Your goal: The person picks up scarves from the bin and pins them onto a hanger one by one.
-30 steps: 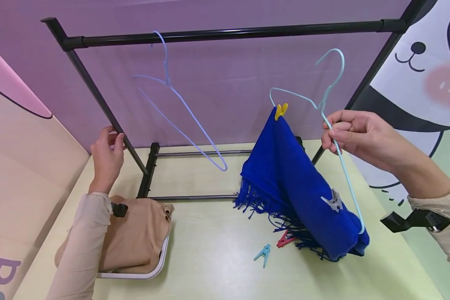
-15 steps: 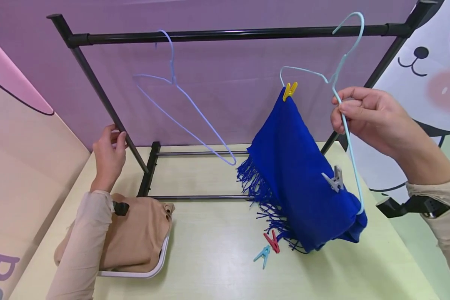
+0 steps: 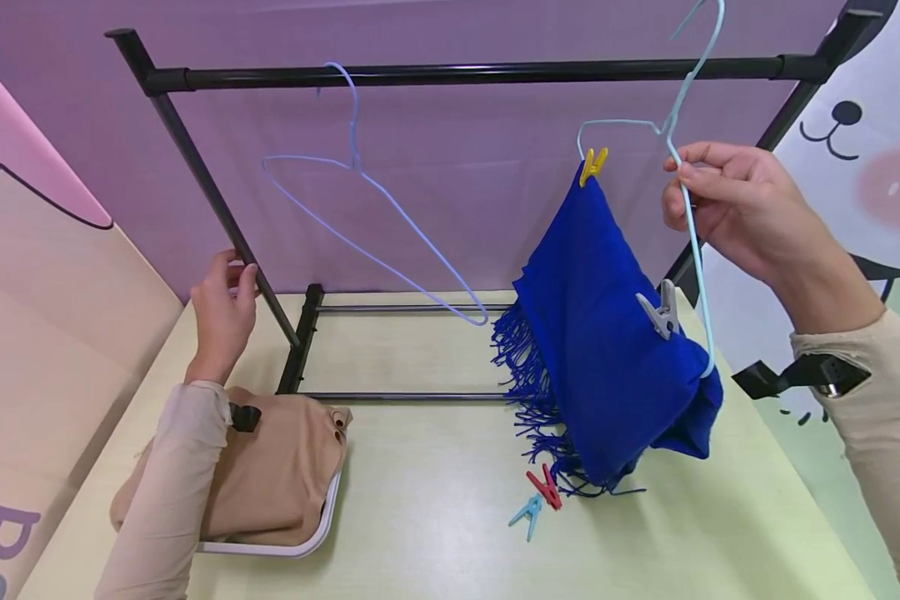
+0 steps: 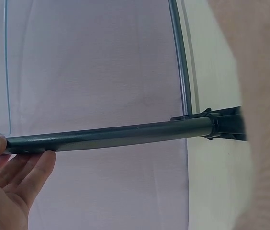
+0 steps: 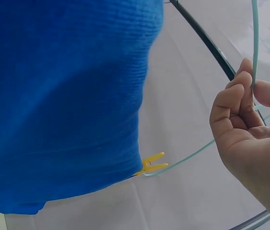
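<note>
My right hand [image 3: 746, 200] pinches the sloping arm of a light teal wire hanger [image 3: 696, 250], its hook rising past the rack's top bar [image 3: 495, 73] in the head view. From that hanger hangs a blue fringed scarf [image 3: 600, 317], held by a yellow clothespin [image 3: 592, 167] at one corner and a grey clothespin [image 3: 663, 310] near the other. The right wrist view has the scarf filling the left half and the yellow clothespin below it. My left hand [image 3: 225, 312] grips the black left upright [image 3: 210, 187] of the clothes rack, thumb and fingers around it in the left wrist view.
A lavender hanger [image 3: 420, 237] hangs on the top bar, left of middle. Tan folded cloth [image 3: 270, 467] lies in a white tray [image 3: 307, 546] at front left, partly under the left forearm. A red clothespin [image 3: 545, 487] and a blue clothespin [image 3: 527, 515] lie on the table.
My right hand has raised the teal hanger and scarf, the hook going from below the top bar to above it. The red clothespin has come out from under the fringe. My left hand stays put.
</note>
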{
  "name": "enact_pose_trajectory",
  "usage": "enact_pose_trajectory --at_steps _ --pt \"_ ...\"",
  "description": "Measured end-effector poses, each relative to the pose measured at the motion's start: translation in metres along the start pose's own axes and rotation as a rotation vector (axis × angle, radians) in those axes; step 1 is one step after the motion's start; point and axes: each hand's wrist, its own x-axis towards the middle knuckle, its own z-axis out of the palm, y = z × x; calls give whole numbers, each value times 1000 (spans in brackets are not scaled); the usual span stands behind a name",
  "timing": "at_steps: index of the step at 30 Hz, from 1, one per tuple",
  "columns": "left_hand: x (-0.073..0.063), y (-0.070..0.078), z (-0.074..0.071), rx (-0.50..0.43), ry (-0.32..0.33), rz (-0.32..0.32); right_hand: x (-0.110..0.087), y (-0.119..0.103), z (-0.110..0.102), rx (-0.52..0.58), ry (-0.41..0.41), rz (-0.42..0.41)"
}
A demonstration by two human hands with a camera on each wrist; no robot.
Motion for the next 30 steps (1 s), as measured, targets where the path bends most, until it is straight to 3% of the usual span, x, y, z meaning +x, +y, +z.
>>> enact_pose_trajectory --at_steps 7,14,22,30 --pt "0 1 1 6 9 7 6 4 -9 67 32 13" --pt "-1 3 2 7 15 -5 7 9 -15 30 68 20" --pt "-3 2 4 4 15 1 -8 21 -23 -1 114 55" --pt "-2 4 1 16 21 2 -20 27 -25 15 86 49"
